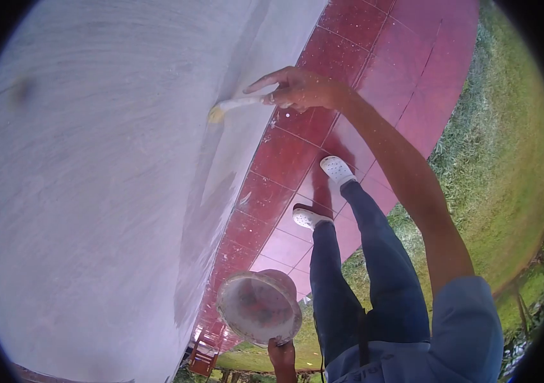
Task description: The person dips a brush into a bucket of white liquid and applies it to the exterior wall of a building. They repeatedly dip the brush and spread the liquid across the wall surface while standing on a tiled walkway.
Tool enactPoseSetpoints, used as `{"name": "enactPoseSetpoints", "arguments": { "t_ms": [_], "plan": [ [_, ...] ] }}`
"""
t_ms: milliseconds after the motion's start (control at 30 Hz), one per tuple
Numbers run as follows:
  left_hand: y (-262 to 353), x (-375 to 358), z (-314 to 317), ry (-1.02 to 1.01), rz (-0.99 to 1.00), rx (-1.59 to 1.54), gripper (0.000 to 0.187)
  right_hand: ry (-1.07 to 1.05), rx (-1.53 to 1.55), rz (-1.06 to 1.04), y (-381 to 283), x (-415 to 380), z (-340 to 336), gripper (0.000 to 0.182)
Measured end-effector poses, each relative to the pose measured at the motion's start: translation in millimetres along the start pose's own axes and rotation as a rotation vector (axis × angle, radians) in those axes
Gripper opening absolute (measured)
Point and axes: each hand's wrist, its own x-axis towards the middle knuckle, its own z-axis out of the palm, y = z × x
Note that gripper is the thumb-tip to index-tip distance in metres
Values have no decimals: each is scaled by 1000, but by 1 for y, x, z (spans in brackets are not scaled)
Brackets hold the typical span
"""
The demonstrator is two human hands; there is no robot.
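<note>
A white-handled, yellow-bristled brush point(241, 103) is being held against the broad whitish wall point(93, 191) by the right hand point(304, 88); beside the wall, a round, smeared plastic bucket point(259, 307) is being grasped by the left hand point(281, 355). Darker, seemingly wet bands point(206, 153) are being bordered by paler, possibly uncoated patches point(228, 156).

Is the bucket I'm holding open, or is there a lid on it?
Open: the bucket has no lid over its mouth, and its stained inside shows. Your left hand is at the rim.
</note>
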Motion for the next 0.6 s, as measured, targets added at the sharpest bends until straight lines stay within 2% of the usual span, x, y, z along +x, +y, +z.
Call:
{"name": "enactPoseSetpoints", "arguments": {
  "t_ms": [33,67,100,133,167,233,267,333,367,400,433,467,500,567,600],
  "plan": [
    [2,2,-3,-2,-7,-5,66,105,63,-11,-11,-6,-42,36],
    [3,5,-7,-22,-23,-10,66,221,13,29,-25,-14,-80,41],
    [3,8,-11,-42,-40,-16,66,338,-64,-59,-21,-17,-117,39],
    [4,11,-14,-42,-48,-22,66,528,52,-92,-32,-20,-144,42],
    [5,14,-19,-24,-64,-21,66,755,242,-162,-56,-27,-148,42],
    [7,14,-22,-8,-76,-17,67,974,379,-463,-70,-24,-166,44],
    [6,13,-20,6,-63,-12,67,977,383,-468,-68,-13,-162,44],
    [8,11,-15,15,-46,3,67,1228,629,-664,-75,15,-111,44],
    [8,7,-11,-13,-44,19,66,1027,559,-482,-44,23,-96,47],
    [9,6,-10,-41,-43,36,65,877,560,-565,-20,50,-50,48],
    [10,8,-9,-47,-44,40,65,876,325,-595,-1,67,18,53],
    [12,9,-11,-61,-47,25,64,1152,7,-598,10,66,97,47],
    [12,8,-15,-73,-53,11,63,917,144,-353,1,25,162,59],
    [9,13,-18,-98,-25,63,61,480,139,-282,43,-16,251,63],
    [10,13,-21,-111,8,118,59,168,126,-119,40,-43,261,57]
  ]
}}
